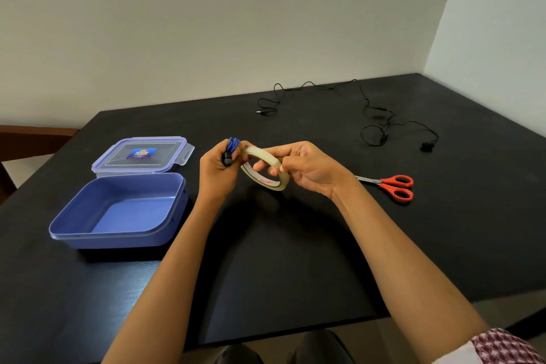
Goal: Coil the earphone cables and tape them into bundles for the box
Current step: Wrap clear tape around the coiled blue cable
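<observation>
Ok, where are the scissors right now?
In the head view the red-handled scissors lie on the black table, just right of the right hand holding the tape roll, nearer the camera than the loose black earphones.

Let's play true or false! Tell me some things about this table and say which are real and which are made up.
1. The left hand holds the coiled blue earphones. True.
2. The scissors are inside the box. False: they lie on the table.
3. The right hand holds the tape roll. True.
4. The black earphones are already coiled. False: they sprawl loose on the table.
</observation>
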